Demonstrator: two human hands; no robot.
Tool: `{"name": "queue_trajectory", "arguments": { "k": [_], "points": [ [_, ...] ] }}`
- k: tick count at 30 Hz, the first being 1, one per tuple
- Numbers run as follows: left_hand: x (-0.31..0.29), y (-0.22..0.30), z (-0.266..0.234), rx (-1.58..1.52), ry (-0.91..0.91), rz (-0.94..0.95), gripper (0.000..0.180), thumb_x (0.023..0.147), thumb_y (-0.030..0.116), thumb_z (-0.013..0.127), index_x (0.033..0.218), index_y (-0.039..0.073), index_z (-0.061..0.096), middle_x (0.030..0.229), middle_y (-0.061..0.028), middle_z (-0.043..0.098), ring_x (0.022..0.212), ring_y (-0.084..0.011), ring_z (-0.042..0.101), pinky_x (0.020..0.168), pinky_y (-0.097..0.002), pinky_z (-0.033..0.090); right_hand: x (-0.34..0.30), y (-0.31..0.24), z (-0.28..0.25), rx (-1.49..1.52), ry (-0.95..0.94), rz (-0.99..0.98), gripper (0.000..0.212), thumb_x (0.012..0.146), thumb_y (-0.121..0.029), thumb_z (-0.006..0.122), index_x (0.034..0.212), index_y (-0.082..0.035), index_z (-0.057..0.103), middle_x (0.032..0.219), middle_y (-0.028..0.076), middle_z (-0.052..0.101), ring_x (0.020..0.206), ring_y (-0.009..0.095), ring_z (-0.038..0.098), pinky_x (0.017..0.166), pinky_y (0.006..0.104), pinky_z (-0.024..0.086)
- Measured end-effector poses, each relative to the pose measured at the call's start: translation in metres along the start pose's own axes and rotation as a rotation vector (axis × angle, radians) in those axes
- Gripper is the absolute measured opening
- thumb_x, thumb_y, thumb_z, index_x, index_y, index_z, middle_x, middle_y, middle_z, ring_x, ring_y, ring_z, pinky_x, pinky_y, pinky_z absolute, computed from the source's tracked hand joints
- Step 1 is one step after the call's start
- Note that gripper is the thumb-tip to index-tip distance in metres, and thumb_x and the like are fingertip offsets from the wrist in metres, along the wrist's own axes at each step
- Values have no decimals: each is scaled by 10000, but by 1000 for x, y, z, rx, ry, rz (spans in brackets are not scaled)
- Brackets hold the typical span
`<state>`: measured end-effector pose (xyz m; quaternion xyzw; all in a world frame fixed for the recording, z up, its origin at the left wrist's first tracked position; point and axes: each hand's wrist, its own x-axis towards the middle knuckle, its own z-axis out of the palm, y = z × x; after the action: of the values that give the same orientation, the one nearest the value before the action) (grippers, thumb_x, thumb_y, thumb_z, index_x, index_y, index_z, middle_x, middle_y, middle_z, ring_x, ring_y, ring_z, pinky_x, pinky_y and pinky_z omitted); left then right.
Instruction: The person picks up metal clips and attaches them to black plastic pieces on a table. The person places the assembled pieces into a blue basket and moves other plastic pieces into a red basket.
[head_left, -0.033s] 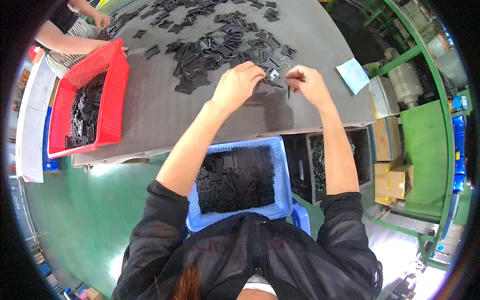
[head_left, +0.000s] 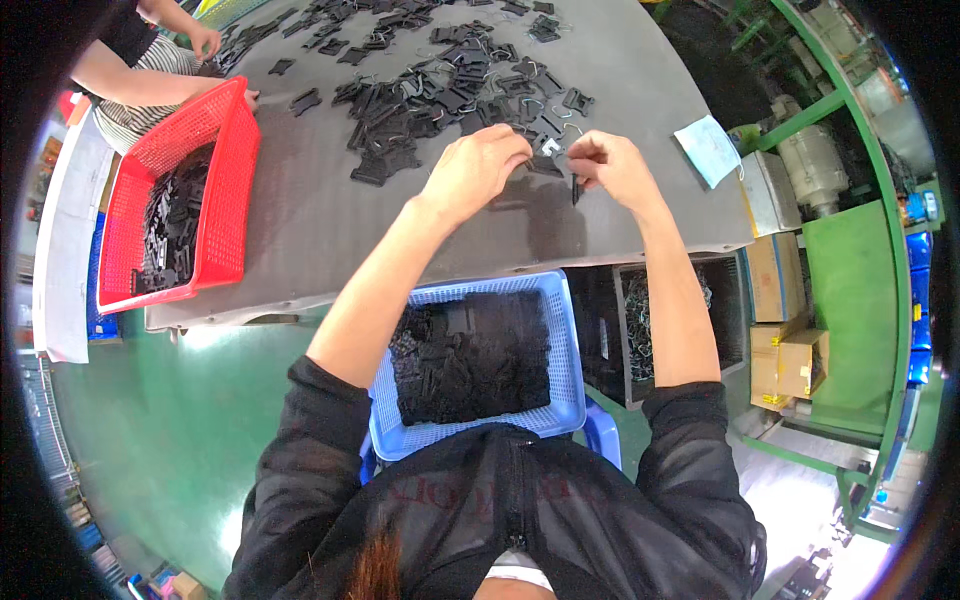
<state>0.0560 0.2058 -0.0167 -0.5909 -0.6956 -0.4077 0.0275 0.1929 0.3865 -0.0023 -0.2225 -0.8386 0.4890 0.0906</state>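
Both my hands are raised over the front of the grey table (head_left: 400, 235), close together. My left hand (head_left: 478, 168) is closed in a pinch on a small flat black plastic piece (head_left: 545, 166). Just to its right, my right hand (head_left: 612, 165) pinches another black plastic piece (head_left: 576, 190), narrow and pointing down. Beyond my fingers spreads a loose pile of black plastic parts (head_left: 400, 115), with thin bent metal wires (head_left: 532, 108) among them. A small whitish piece (head_left: 550, 146) shows between my hands.
A blue basket (head_left: 572, 350) full of black parts stands against my lap. At left is a red basket (head_left: 228, 200) holding similar parts, with a co-worker's arm (head_left: 150, 88) behind it. A blue face mask (head_left: 708, 152) lies at the table's right edge; cardboard boxes (head_left: 785, 360) stand beyond.
The black piece at my left fingertips has tilted and shows more of its flat face. The piece in my right hand shows more fully. My hands have barely shifted.
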Motion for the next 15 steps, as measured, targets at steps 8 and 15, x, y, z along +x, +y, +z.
{"name": "queue_trajectory", "arguments": {
  "k": [8,15],
  "points": [
    [8,-28,-32,-113,370,-203,96,870,85,598,943,66,656,883,-7,645,814,-108,582,690,-252,464,5,-8,18,578,-62,243,251,804,-41,662,1027,-9,552,825,48,610,682,139,637,611,258,564],
    [-10,-48,-21,-862,357,-651,140,898,160,601,1016,105,652,942,40,636,855,-50,559,703,-220,448,22,37,20,1304,-168,406,277,817,-30,657,1058,4,524,820,63,615,665,123,636,536,194,560]
  ]
}}
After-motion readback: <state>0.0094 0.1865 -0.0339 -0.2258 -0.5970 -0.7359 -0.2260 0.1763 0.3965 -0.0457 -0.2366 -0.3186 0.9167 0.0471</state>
